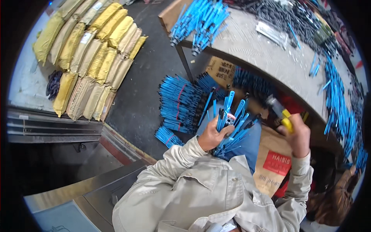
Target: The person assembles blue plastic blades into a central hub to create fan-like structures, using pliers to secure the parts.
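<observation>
My left hand [211,135] is closed in front of my lap, gripping a blue plastic rod [229,101] by its lower part. A small pink and black piece with round holes [229,120] shows at its thumb. Around this hand, several more blue rods [238,129] with black ends stick up from my lap. On the right, my right hand [298,136] is wrapped round the yellow handle of a tool [285,116]. The tool's grey metal end is raised and points toward the blue rods; motion blur hides its exact kind.
Red-banded bundles of blue rods [178,98] lie on the floor to the left. A table [247,38] curves across the far right, bearing blue and black rods. Stacked yellow sacks [92,58] stand far left. A brown paper sack [270,162] is beside my right leg; another person's hand [349,172] shows far right.
</observation>
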Action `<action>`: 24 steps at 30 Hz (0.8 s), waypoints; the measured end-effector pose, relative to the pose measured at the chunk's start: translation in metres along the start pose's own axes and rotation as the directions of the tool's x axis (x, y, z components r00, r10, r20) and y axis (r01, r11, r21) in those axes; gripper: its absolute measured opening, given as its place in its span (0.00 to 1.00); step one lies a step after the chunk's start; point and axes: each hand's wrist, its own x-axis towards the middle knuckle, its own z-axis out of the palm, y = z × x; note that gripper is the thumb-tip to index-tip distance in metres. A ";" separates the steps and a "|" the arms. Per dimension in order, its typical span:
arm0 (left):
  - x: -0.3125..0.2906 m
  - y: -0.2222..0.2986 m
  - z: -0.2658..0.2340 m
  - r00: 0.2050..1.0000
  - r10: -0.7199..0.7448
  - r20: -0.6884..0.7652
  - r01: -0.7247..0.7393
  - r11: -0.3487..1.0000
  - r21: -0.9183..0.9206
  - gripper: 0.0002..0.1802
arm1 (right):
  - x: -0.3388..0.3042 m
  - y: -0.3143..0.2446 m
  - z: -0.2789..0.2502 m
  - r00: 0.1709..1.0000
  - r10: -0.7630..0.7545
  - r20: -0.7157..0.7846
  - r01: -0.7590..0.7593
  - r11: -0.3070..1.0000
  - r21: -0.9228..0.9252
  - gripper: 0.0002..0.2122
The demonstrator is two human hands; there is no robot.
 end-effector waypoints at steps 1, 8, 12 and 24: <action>0.001 -0.002 -0.004 1.000 0.021 -0.008 -0.021 1.000 0.007 0.18 | 0.009 0.020 -0.003 0.997 0.051 -0.058 -0.058 0.989 -0.139 0.15; 0.007 0.050 -0.060 0.888 0.428 -0.169 -0.340 0.858 0.385 0.12 | 0.063 0.133 -0.002 0.970 0.146 -0.194 -0.222 0.856 -0.466 0.16; 0.047 0.168 -0.095 0.710 0.653 -0.264 -0.277 0.603 0.748 0.11 | 0.073 0.147 0.005 0.967 0.215 -0.140 -0.254 0.872 -0.418 0.15; 0.357 0.220 -0.174 0.884 0.457 0.098 -0.032 -0.152 0.988 0.17 | 0.079 0.156 0.031 0.949 0.072 -0.308 -0.174 0.931 -0.319 0.12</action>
